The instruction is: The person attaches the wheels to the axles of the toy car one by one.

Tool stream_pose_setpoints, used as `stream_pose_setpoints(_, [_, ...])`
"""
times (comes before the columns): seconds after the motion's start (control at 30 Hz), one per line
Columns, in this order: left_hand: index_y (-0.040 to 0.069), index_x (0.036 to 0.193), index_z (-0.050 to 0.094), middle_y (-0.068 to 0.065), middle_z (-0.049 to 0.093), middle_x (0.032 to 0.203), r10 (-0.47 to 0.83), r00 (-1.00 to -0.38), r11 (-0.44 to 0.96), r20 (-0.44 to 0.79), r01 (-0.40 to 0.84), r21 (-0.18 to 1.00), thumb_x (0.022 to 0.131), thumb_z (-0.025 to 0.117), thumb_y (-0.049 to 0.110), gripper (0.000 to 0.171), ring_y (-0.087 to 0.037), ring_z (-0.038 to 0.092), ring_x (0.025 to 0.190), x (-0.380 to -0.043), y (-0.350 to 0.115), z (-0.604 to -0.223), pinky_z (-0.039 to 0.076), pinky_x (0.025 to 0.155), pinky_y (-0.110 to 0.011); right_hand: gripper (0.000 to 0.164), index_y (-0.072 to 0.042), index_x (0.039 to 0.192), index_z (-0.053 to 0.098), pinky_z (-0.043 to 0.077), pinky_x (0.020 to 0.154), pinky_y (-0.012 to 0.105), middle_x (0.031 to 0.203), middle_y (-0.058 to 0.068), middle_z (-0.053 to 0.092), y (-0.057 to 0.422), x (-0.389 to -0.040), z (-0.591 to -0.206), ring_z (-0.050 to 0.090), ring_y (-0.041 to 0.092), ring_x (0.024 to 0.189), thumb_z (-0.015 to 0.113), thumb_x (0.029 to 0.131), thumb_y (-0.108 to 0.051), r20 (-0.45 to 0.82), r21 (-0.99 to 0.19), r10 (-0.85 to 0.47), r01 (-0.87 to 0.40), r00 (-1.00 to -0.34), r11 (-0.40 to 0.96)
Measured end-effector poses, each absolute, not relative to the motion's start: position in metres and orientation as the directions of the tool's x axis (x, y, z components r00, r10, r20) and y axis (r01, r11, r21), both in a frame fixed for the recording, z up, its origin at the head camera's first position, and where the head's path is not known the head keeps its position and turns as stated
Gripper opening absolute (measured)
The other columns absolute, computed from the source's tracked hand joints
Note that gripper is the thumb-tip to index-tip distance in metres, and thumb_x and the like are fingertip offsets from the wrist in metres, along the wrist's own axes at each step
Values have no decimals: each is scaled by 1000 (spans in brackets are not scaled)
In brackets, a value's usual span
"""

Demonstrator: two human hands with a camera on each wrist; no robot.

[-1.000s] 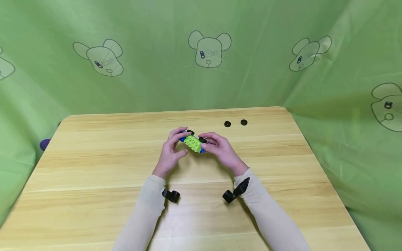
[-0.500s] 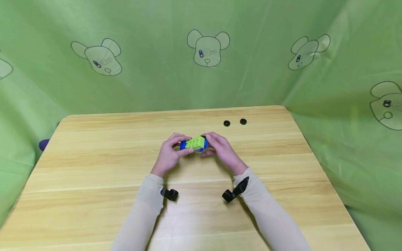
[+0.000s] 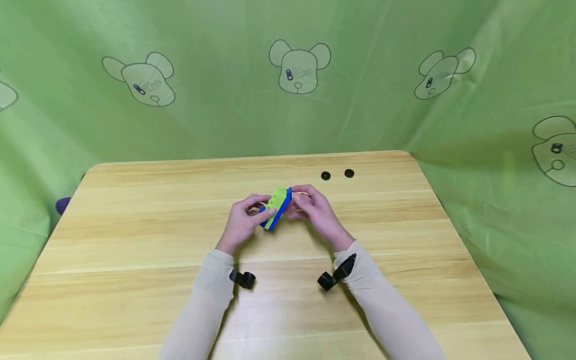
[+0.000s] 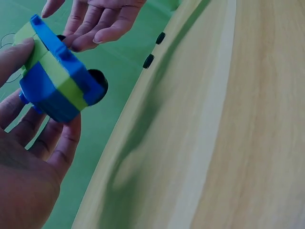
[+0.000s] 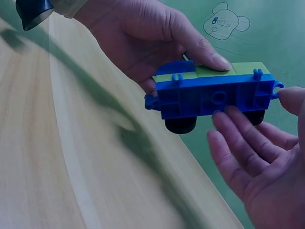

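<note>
My left hand [image 3: 240, 222] grips a toy car [image 3: 280, 204] of building blocks, clear of the table and tilted. The car has lime-green and blue bricks on a blue base [image 5: 209, 101], whose hollow underside faces the right wrist camera. Along one side are two black wheels [image 5: 180, 125]; the other side shows bare blue axle stubs [image 5: 177, 79]. A blue ring [image 5: 278, 89] juts from the end by my right hand [image 3: 323, 215]. There the right thumb tip is right at the ring, and the other fingers spread loosely by the underside and a wheel.
Two loose black wheels [image 3: 326, 175] lie flat near the back edge of the wooden table [image 3: 148, 225]. A green curtain [image 3: 216, 115] with bear-head prints hangs behind and at the sides. Black camera mounts [image 3: 243, 279] sit on both wrists.
The car has been turned about between the hands, from studs facing up to a steep tilt with its blue base toward the right. The right hand's fingers have loosened. The loose wheels stay put.
</note>
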State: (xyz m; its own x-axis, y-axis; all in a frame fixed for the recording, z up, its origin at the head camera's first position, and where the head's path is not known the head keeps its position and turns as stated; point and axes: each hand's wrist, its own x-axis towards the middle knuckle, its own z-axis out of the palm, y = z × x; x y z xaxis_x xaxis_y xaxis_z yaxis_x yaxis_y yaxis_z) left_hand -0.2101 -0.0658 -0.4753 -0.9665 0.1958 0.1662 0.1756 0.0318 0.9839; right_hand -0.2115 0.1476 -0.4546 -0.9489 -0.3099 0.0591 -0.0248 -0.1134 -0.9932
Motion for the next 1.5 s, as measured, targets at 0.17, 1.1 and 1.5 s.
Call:
stream_pose_setpoints(0.17, [-10, 120, 63, -22, 63, 105, 221, -970, 23, 98, 105, 994, 89, 72, 3, 35, -34, 58, 97, -204, -64, -459, 55, 81, -28, 35, 10, 128, 40, 50, 88, 59, 102, 24, 64, 147, -210, -454, 67, 29, 90, 55, 97, 2, 90, -985, -294, -41, -952, -168])
stream_pose_setpoints(1.1, [-6, 125, 55, -18, 64, 110, 245, -969, 60, 33, 49, 997, 91, 71, 9, 41, -29, 63, 100, -206, -60, -473, 53, 89, -32, 22, 4, 113, 64, 54, 81, 34, 103, 14, 65, 146, -216, -458, 62, 26, 93, 67, 92, -4, 93, -978, -295, -143, -951, 153])
stream_pose_setpoints(1.5, [-5, 133, 50, -17, 61, 112, 236, -971, 66, 27, 43, 997, 91, 71, 11, 50, -28, 61, 103, -207, -65, -475, 51, 93, -32, 35, 2, 123, 61, 49, 95, 40, 121, 19, 61, 201, -249, -454, 59, 31, 109, 70, 91, -8, 90, -903, -238, -180, -967, 389])
